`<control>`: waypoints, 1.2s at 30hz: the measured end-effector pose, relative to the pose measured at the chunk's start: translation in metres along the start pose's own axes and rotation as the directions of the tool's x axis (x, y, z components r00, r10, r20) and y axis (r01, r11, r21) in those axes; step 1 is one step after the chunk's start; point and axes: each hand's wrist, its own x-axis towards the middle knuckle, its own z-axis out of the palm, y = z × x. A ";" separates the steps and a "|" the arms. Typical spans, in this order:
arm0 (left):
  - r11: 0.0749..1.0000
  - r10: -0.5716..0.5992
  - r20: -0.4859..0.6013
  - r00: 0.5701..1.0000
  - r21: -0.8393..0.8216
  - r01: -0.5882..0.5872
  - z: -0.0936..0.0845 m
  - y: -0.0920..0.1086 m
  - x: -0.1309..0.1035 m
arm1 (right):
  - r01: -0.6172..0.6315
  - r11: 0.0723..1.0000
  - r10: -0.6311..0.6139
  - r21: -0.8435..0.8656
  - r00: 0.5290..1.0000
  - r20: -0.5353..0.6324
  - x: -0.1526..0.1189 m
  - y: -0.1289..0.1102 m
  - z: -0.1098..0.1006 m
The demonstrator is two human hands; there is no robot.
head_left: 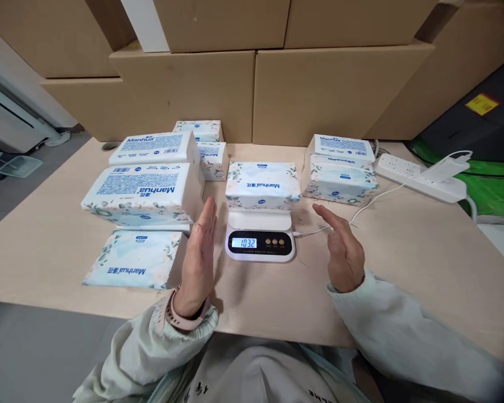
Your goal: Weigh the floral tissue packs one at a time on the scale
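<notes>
A pack of tissues [262, 187] lies on a white digital kitchen scale [260, 246], whose lit display reads about 103.2. My left hand [199, 260] is held upright left of the scale, fingers straight and palm turned inward, touching nothing I can see. To the right of the scale, my right hand [343, 249] is raised with its fingers stretched out and nothing in it. Beside my left hand lies a single tissue pack [134, 260], with larger stacked tissue packs [138, 187] behind it.
Two more tissue packs [340, 176] stand at the right, and smaller ones [213, 159] at the back left. A white power strip [422, 176] lies far right; a white cable [376, 198] runs to the scale. Cardboard boxes [185, 92] wall off the table's back.
</notes>
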 end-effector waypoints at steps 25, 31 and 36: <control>0.998 -0.066 0.034 0.997 -0.010 0.067 0.005 0.005 0.010 | -0.060 0.998 0.060 0.024 0.998 0.017 0.000 -0.001 0.000; 0.997 -0.074 0.034 0.997 0.003 0.074 0.005 0.006 0.011 | -0.069 0.997 0.069 0.026 0.997 0.023 0.001 -0.004 -0.001; 0.997 -0.078 0.036 0.996 0.008 0.078 0.004 0.005 0.011 | -0.078 0.997 0.078 0.018 0.997 0.024 0.000 -0.003 0.000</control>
